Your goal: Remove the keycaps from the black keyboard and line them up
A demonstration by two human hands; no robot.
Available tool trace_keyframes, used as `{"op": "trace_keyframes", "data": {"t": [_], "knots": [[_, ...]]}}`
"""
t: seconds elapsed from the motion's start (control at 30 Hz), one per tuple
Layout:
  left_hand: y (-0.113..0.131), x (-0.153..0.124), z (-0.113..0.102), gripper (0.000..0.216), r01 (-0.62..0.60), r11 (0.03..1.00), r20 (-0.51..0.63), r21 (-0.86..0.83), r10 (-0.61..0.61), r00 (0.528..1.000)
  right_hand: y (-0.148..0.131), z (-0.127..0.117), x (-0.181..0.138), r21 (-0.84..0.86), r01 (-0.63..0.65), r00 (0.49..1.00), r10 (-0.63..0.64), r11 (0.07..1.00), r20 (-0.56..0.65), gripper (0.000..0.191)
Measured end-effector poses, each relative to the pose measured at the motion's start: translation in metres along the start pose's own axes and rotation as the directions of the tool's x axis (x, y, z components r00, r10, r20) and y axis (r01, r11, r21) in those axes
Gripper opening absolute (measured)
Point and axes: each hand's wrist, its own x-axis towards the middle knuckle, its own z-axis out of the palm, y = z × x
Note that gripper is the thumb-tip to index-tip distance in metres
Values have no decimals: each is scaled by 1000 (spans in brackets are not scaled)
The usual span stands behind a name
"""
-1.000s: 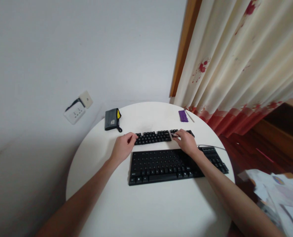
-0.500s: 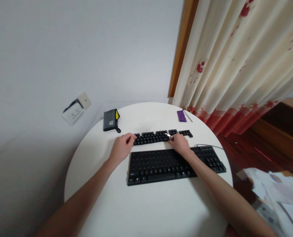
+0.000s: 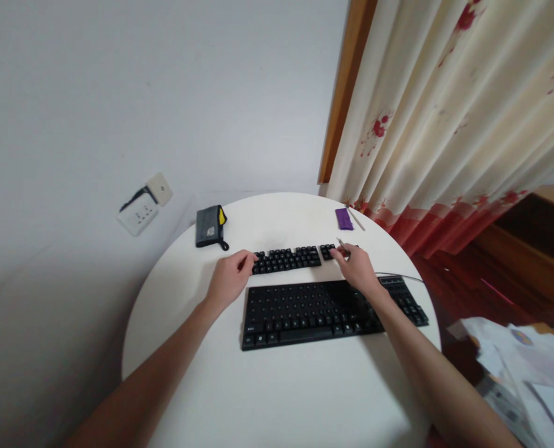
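Note:
Rows of loose black keycaps [image 3: 287, 260] lie on the table behind a black keyboard [image 3: 300, 311] whose upper rows are stripped down to small stubs. My left hand [image 3: 231, 274] is closed at the left end of the keycap rows, fingertips against the end keys; whether it pinches one is hidden. A slim metal tool [image 3: 343, 245] pokes up from the grip of my right hand [image 3: 357, 266]. The fingertips of that hand touch a small separate block of keycaps [image 3: 326, 251] and cover most of the keycaps to its right.
The round white table [image 3: 267, 398] stands against the wall. A grey pouch [image 3: 209, 227] is at its back left; a purple cloth [image 3: 344, 219] and a thin stick [image 3: 357, 220] lie at the back right. A cable [image 3: 401, 275] runs off the right edge. Papers [image 3: 524, 361] are piled at right.
My right hand has moved right, from the main keycap rows to the small block beside them, still holding the metal tool, which now points more upward. My left hand has stayed put.

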Motion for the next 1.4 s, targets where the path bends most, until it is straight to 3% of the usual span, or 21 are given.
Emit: {"op": "trace_keyframes", "data": {"t": [0.1,0.17,0.27,0.53,0.8,1.03,1.4], "knots": [[1,0,0,30,-2,1000,0,-13,2,1000,9,-25,-10,297,32,996,-6,954,-90,45],[2,0,0,29,-12,1000,2,-19,12,1000,15,-40,-21,375,43,992,5,926,-127,51],[6,-1,1,29,-28,1000,2,-14,28,1000,26,-55,-42,338,25,981,41,941,-188,52],[9,-3,5,30,-48,999,23,-4,48,999,70,-68,-91,266,-172,979,194,949,-59,39],[8,-4,9,31,-57,998,52,7,56,997,112,-98,-98,112,-210,953,229,971,-196,36],[11,-6,10,31,-66,998,71,19,64,995,106,-90,-100,88,-182,978,190,979,-90,36],[13,-6,12,32,-52,999,104,14,50,993,81,-78,-97,-34,-121,991,119,992,-64,32]]}}
